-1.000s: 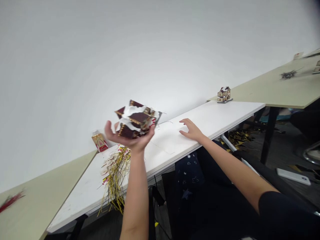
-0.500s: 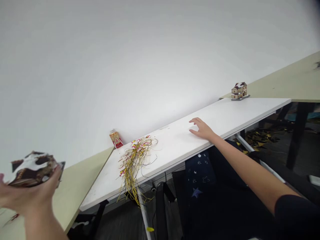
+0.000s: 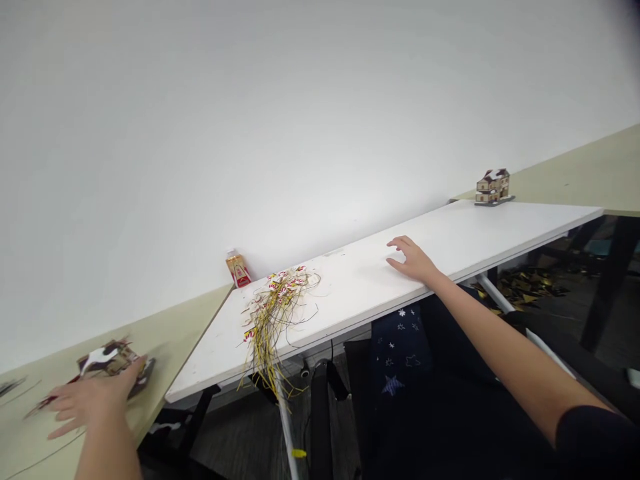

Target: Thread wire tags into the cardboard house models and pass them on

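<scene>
Fingers splayed, the left hand (image 3: 96, 398) half-hides a model house (image 3: 104, 355), grip unclear; the right hand (image 3: 413, 261) curls, empty, over open tabletop (image 3: 357, 283).

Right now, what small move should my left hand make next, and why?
I'd probably steady the model house on the beige table on the left before drawing your left hand back: your fingers look spread rather than wrapped around it, and your hand hides part of it, so I can't tell whether its base sits flat.
</scene>
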Demonstrator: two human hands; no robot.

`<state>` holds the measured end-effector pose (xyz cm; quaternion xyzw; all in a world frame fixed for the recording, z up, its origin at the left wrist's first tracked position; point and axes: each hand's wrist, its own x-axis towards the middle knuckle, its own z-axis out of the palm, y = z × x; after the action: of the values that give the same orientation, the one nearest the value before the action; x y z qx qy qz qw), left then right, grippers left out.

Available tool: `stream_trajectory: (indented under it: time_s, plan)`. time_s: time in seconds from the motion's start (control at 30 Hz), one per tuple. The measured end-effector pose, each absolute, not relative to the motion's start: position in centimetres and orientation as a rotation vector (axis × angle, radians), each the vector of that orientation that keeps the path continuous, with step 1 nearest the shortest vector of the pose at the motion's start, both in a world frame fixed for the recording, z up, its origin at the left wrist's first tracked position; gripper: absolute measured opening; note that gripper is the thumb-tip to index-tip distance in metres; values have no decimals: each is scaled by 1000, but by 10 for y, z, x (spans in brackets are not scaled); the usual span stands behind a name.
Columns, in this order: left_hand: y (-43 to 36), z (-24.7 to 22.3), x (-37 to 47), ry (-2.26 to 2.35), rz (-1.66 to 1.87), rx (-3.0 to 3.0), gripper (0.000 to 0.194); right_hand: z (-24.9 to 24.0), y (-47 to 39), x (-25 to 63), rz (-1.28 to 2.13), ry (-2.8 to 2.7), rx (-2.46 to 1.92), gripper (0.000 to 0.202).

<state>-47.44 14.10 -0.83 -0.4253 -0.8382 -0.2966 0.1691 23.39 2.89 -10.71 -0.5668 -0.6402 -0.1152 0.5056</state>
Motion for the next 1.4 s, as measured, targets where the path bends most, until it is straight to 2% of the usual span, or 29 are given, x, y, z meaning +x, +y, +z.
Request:
stream_trajectory:
  time_s: [0.1,0.17,0.23,0.3,0.4,0.47,0.57,0.7,0.93,1.03,1.17,1.4]
  plan:
    - [151,2,-447,-2355,-1111,-1002,123,-106,28,233,-289,-1556,-1371,33]
    - [160,17,-418,-2275,-1055,-1178,114,-105,28,232,-296,-1560,-1374,33]
    - [168,32,-380,-2222,-943,-1481,100,-105,28,233,-300,-1556,-1376,33]
    - [176,41,-337,-1987,-973,-1899,79,-105,28,233,-297,-1549,-1377,33]
    - [188,35,-268,-1587,-1054,-2400,57,-106,28,234,-274,-1541,-1381,34]
    - [194,24,-225,-1365,-871,-2595,44,-106,27,234,-256,-1541,-1383,33]
    - [201,7,-172,-1191,-541,-2672,39,-105,26,233,-251,-1545,-1378,31]
    - [206,-8,-129,-1230,-154,-2571,39,-105,26,233,-256,-1543,-1362,29]
    - [206,-27,-107,-1119,71,-2486,35,-106,27,231,-251,-1559,-1344,29]
    - [203,-26,-108,-1106,-23,-2444,35,-105,28,230,-235,-1545,-1303,29]
    - [204,-14,-109,-1251,-344,-2396,33,-102,32,238,-93,-1393,-1264,29]
    - [225,21,-104,-1585,-1266,-2355,26,-82,37,324,283,-902,-1289,35]
